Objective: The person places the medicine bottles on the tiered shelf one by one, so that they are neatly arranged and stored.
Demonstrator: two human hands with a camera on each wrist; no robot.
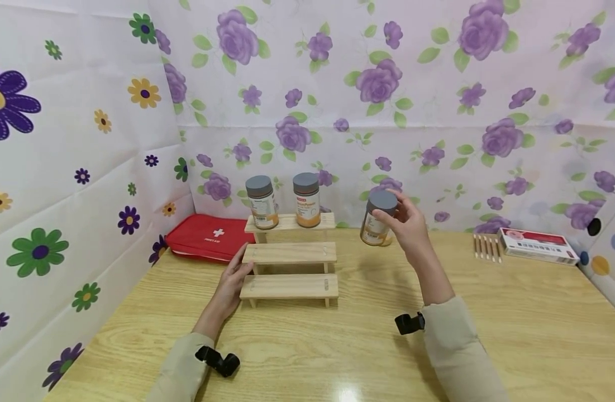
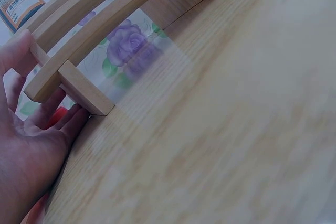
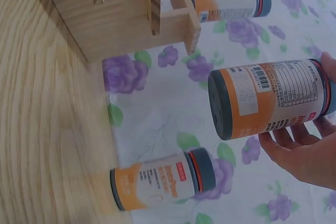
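Note:
A three-step wooden display stand (image 1: 289,285) stands on the table. My left hand (image 1: 232,282) grips its left end at the middle step; in the left wrist view the thumb lies by the step and the other fingers reach behind and under it. To the right of the stand, my right hand (image 1: 410,226) holds a grey-lidded supplement jar (image 1: 373,228), tilted and raised above the table. Two similar jars stand on the top step, a left jar (image 1: 263,205) and a right jar (image 1: 307,202). Another jar (image 3: 163,179) stands on the table, mostly hidden behind the held one in the head view.
A red first aid pouch (image 1: 211,237) lies behind the stand's left side. At the right back are a white and red box (image 1: 538,245) and several small brown-tipped sticks (image 1: 487,248). Flowered cloth (image 1: 337,100) hangs behind the wooden table (image 1: 327,346).

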